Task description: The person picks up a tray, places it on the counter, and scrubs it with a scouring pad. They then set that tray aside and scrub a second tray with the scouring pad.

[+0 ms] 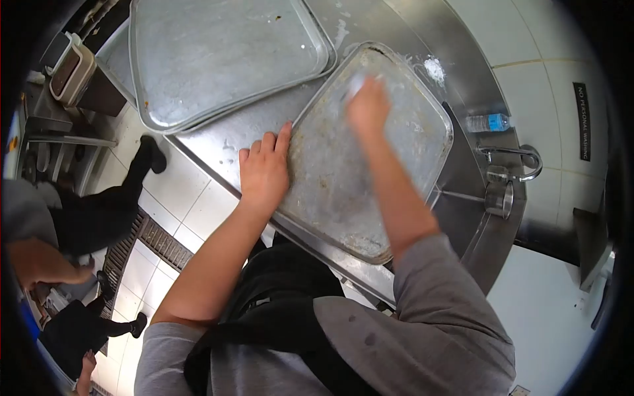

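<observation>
A worn, stained metal baking tray [323, 165] lies flat on the steel counter in front of me, partly over the sink. My left hand [265, 165] rests at its left edge, fingers stretched out, with the fingertips at the rim. My right hand [368, 109] is closed and smeared by motion over the upper part of the tray. Something small and white [356, 84] shows at its fingers, too blurred to name. White powder or suds [434, 70] lie on the counter just beyond the tray's far right corner.
More metal trays [224, 59] are stacked at the upper left, overhanging the counter. A water bottle [489, 123], a tap [528, 162] and a metal cup [499, 199] stand along the right. Co-workers [86, 211] are on the tiled floor at left, near a brown bin [82, 76].
</observation>
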Demonstrator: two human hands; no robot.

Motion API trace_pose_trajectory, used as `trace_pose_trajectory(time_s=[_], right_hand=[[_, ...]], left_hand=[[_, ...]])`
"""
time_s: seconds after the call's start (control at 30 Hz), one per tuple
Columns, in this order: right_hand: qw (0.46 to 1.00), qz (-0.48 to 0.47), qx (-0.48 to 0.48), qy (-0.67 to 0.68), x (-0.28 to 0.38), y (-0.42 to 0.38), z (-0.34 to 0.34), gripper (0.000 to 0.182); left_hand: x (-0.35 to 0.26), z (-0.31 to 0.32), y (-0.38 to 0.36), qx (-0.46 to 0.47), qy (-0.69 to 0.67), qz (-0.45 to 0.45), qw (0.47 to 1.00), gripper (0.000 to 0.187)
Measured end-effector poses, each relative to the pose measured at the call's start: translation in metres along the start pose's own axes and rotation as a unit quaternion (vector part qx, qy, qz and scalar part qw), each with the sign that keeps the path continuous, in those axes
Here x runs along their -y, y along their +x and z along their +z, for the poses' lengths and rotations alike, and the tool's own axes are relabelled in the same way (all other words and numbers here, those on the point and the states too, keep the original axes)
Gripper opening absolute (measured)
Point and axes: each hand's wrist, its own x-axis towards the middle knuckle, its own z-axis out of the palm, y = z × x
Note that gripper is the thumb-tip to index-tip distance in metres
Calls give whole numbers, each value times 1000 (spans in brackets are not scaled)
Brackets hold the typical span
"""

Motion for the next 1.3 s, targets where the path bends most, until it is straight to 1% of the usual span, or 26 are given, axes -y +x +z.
trace_pose_trajectory(time_s=[0.07, 0.13, 0.23, 0.3, 0.33, 0.37, 0.4, 0.47, 0.5, 0.53, 0.6, 0.63, 0.7, 0.73, 0.8, 0.83, 0.87, 0.93, 0.97, 1.03, 1.07, 1.13, 1.2, 1.23, 1.27, 1.3], right_hand=[[1000, -10, 0, 0, 7, 22, 0, 45], [999, -15, 29, -11, 4, 18, 0, 45], [999, -32, 40, -15, 4, 48, 0, 45], [993, 51, 100, 42, 4, 69, -6, 43], [993, 56, 100, 43, 15, 43, -20, 43], [989, -10, 132, 60, 40, -4, -43, 42], [981, -78, 163, 75, 53, -27, -54, 40], [987, -63, 146, 35, 31, 0, -35, 36], [991, -58, 119, -3, 20, 28, -22, 32], [991, -64, 117, 0, 11, 59, -17, 32], [990, 45, 129, 20, 2, 102, -14, 34], [990, 38, 138, -1, 12, 79, -7, 39], [987, -37, 155, -8, 41, 3, -28, 43], [987, -41, 154, -6, 42, 2, -32, 43], [977, -131, 163, 37, 32, -9, -39, 47], [985, -79, 155, 6, 21, 21, -23, 42], [985, -83, 153, 6, 12, 53, -13, 42], [995, 12, 101, 25, 0, 92, -11, 36], [995, 20, 99, 23, 1, 77, -11, 36], [986, -63, 143, 58, 12, 30, -23, 30], [987, -60, 137, 53, 1, 21, -32, 30], [971, -67, 136, 184, -38, 9, -46, 34], [970, 6, 12, 241, -125, 65, -23, 37], [975, 45, 28, 216, -163, 102, -37, 37], [975, 103, 71, 184, -202, 132, -38, 34], [989, 130, 24, 66, -241, 154, -12, 34]], left_hand=[[0, -1, 5, 17, 1, -8, 1000, 67], [0, -1, 1, 23, 3, -3, 1000, 68], [0, -1, 7, 14, 8, 0, 1000, 70], [0, -2, 3, 29, 15, 5, 999, 71], [-1, -1, 3, 25, 15, 9, 1000, 71], [0, -2, 6, 16, 15, 11, 1000, 72], [1, -4, 11, 13, 17, 11, 1000, 72], [-2, -6, 7, 33, 7, 1, 999, 71], [-2, -5, 7, 27, 10, 2, 1000, 70], [-2, -4, 9, 23, 12, -4, 1000, 70], [-3, -4, 7, 21, 6, -1, 1000, 69], [-2, -4, 6, 24, 9, 2, 1000, 69], [-1, -2, 7, 8, 3, 9, 1000, 68], [0, -3, 9, 5, 4, 5, 1000, 68], [-2, -5, 7, 28, -5, -4, 1000, 67], [-2, -6, 9, 24, -4, -3, 1000, 67], [-3, -6, 9, 25, -4, -8, 1000, 67], [-3, -5, 4, 32, -3, -12, 999, 66], [-3, -4, 5, 21, -5, -12, 1000, 66], [-6, -6, 7, 16, -5, -18, 1000, 67], [-8, -7, 8, 10, -8, -12, 1000, 67], [-8, -7, 7, 24, 5, -25, 999, 68], [-8, -5, 7, 17, 7, -24, 1000, 70], [-8, -4, 6, 25, 14, -29, 999, 70], [-8, -3, 7, 31, 21, -34, 999, 71], [-9, -4, 8, 39, 19, -38, 998, 73]])
